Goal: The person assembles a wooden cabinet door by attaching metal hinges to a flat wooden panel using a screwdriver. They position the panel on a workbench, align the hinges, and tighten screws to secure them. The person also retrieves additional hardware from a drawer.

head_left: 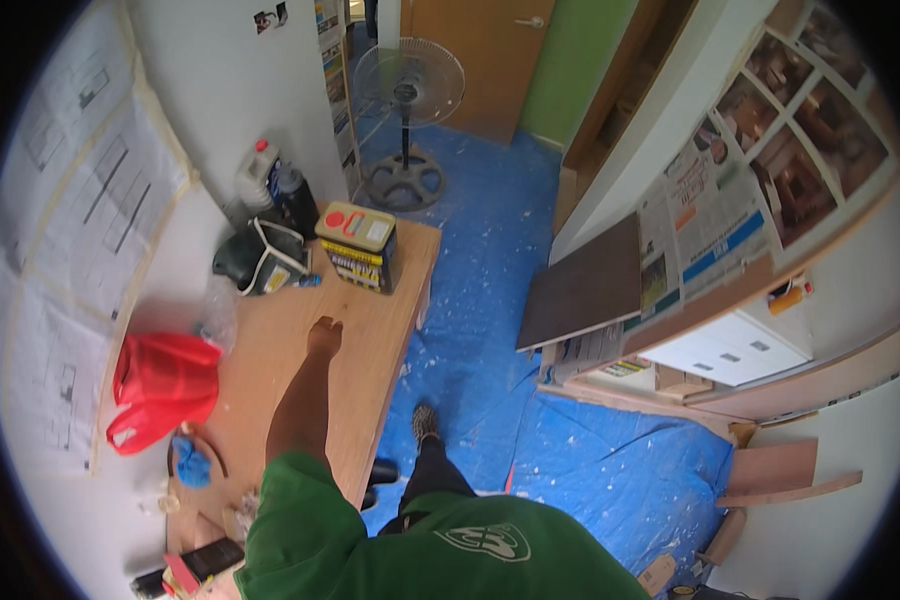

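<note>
My left hand [325, 336] reaches out over the long wooden bench [360, 338] on the left. Its fingers look curled in; anything inside them is hidden or too small to make out. Just beyond the hand stands a rectangular tin [358, 252] with a yellowish top, a red round cap and a dark printed front, apart from the fingers. Left of the tin lies a dark green bag-like thing [253, 258] with a pale strap. A small blue object [311, 281] sits between them. My right hand is out of view.
Against the left wall are a whitish jug [257, 175], a dark bottle [297, 200] and a red bag [170, 385]. A pedestal fan [407, 95] stands on blue sheeting [480, 260]. A dark board [585, 285] leans at the right, beside a newspaper-covered counter [705, 215].
</note>
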The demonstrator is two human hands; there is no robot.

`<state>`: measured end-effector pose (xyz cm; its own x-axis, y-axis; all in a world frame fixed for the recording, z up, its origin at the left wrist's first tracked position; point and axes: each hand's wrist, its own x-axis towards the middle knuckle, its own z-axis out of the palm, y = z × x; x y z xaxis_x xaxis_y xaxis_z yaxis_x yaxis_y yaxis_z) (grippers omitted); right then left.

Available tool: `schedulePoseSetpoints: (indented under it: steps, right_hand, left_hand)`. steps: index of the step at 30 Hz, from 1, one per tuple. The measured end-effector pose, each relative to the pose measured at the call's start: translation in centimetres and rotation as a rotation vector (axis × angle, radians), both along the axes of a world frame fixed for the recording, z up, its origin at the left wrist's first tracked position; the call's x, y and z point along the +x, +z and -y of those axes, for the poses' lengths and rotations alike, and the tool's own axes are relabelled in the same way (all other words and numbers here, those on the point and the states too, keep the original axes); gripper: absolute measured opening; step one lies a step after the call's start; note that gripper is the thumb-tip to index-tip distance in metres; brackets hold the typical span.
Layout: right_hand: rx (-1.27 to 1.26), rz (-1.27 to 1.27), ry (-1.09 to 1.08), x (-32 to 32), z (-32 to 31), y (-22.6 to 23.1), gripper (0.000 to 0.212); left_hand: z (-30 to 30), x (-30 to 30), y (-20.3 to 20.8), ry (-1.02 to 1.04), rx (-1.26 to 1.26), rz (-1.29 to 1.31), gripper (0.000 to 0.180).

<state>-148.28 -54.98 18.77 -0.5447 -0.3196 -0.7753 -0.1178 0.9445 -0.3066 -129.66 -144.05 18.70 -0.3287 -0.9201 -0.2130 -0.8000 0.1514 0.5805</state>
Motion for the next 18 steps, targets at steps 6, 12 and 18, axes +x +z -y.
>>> schedulePoseSetpoints:
  steps: [6,12,18]
  right_hand:
    - [-0.285,-0.319,0.363,-5.7,9.3,6.8,0.028]
    - [-0.066,0.13,-0.575,-8.9,23.6,11.7,0.034]
    - [0.233,-0.042,0.122,-10.9,27.1,10.8,0.055]
  left_hand:
    - [12.7,-5.7,-1.1,-0.08,-0.049,0.318,0.07]
    - [14.9,-6.7,-2.5,-0.31,-0.101,0.655,0.075]
    - [15.7,-5.9,-3.7,-0.104,-0.099,0.443,0.031]
